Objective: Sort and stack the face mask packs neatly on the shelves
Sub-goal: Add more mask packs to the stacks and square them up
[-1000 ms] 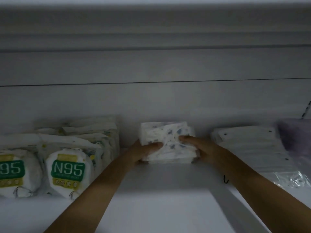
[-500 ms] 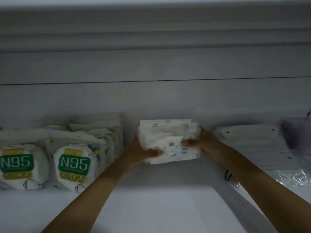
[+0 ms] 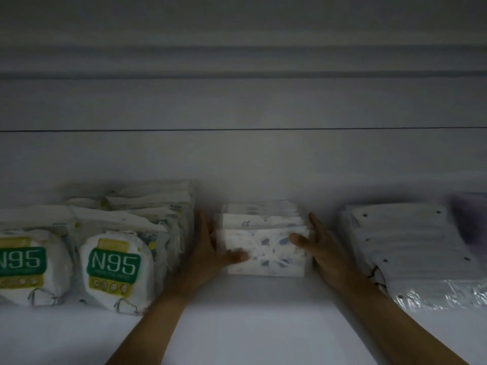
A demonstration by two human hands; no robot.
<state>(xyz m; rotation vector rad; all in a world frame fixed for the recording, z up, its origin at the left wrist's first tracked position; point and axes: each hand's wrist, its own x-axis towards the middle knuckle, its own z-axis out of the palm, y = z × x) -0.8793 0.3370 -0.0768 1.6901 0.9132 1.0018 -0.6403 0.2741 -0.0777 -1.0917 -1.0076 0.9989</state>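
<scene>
We see a stack of patterned mask packs (image 3: 263,243) standing on the white shelf (image 3: 237,325), mid-frame, between our two hands. Left hand (image 3: 210,254) lies flat against the stack's left side, fingers straight and pointing back, thumb (image 3: 237,256) laid across the front pack's lower left corner. Right hand (image 3: 321,248) lies against the right side, fingers straight, thumb touching the front pack's upper right edge. Neither hand curls around the stack; both press it from the sides. N95 packs (image 3: 113,267) stand in rows just left of the left hand. A flat pile of clear-wrapped white masks (image 3: 411,248) lies right of the right wrist, a blurred purple pack (image 3: 471,222) beyond it.
</scene>
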